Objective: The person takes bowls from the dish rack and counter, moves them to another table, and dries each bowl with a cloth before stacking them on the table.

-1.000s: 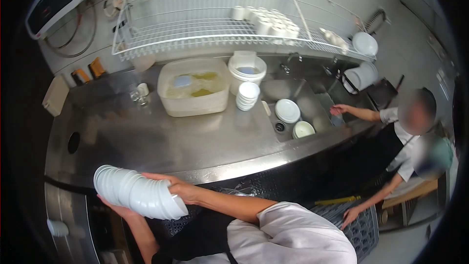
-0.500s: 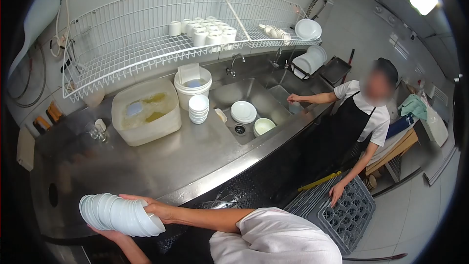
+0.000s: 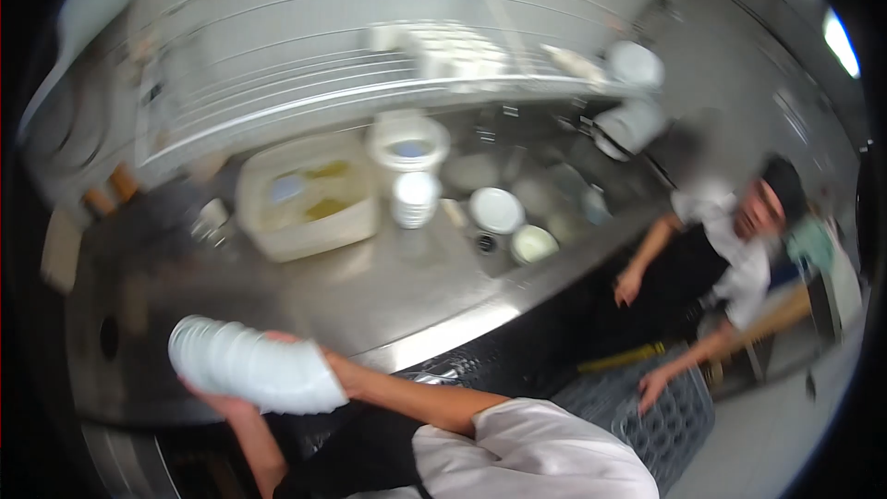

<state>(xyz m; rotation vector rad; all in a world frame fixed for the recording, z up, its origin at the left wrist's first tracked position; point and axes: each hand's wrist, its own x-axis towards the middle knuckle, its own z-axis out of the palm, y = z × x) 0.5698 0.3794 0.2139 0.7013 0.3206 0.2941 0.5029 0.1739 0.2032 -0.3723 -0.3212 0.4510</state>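
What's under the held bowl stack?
The left hand lies along the underside of the bowl stack. The stack covers part of that hand, so its full grip can't be seen.

The left hand (image 3: 214, 399) cradles a leaning stack of white bowls (image 3: 251, 368) from below, and the right hand (image 3: 338, 371) grips its right end. On the counter (image 3: 370, 291) stand a tub (image 3: 314, 240) of liquid, a bucket (image 3: 383, 159) and a small stack (image 3: 415, 201). The sink (image 3: 465, 169) holds 1 plate (image 3: 496, 211) and 1 bowl (image 3: 535, 245). Cups (image 3: 457, 55) sit on the wire shelf (image 3: 277, 115). At right, 1 co-worker (image 3: 730, 254) has 1 hand at a grey crate (image 3: 679, 420). Much is blurred.
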